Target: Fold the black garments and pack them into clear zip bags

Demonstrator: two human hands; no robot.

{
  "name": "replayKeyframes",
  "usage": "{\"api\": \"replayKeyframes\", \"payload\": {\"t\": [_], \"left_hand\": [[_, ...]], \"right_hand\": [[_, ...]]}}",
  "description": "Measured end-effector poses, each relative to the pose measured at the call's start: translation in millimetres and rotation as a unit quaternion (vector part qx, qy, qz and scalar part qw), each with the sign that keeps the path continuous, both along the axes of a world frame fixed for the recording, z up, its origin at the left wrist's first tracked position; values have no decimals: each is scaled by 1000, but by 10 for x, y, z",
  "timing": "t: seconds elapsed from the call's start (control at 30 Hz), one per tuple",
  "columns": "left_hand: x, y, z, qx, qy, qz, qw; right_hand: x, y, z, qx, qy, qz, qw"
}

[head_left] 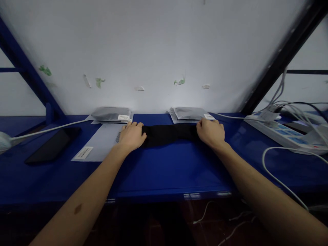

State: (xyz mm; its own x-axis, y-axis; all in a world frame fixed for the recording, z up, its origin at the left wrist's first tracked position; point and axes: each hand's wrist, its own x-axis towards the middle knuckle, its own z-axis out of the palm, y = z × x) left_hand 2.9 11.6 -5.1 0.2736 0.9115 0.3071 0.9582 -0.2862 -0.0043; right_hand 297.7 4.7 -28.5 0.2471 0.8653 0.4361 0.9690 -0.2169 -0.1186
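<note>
Apart, palm-down left hand (132, 136) and right hand (211, 132) hold black cloth (169, 134).

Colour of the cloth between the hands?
The cloth is black, as the head view shows.

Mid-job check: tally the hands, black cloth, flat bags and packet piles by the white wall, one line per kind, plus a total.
Hands: 2 (left hand, right hand)
Black cloth: 1
Flat bag: 1
Packet piles: 2 (left pile, right pile; packets in each can't be counted surely)
Total: 6
</note>
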Motion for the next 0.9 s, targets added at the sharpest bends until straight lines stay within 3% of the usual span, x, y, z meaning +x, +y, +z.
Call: {"api": "replayKeyframes", "payload": {"t": [0.2,0.37,0.67,0.8,0.9], "left_hand": [[-36,81,27,-35,-60,31,997],[-65,117,20,-14,-98,25,995],[-88,118,81,55,-193,-7,980],[-105,114,86,51,-231,-30,971],[-126,155,61,54,-251,-29,966]], "right_hand": [[92,105,-66,-7,36,27,999],[148,168,-123,-38,78,64,994],[167,255,-142,57,214,85,971],[193,305,-168,54,227,85,969],[194,301,-136,108,240,101,959]]}}
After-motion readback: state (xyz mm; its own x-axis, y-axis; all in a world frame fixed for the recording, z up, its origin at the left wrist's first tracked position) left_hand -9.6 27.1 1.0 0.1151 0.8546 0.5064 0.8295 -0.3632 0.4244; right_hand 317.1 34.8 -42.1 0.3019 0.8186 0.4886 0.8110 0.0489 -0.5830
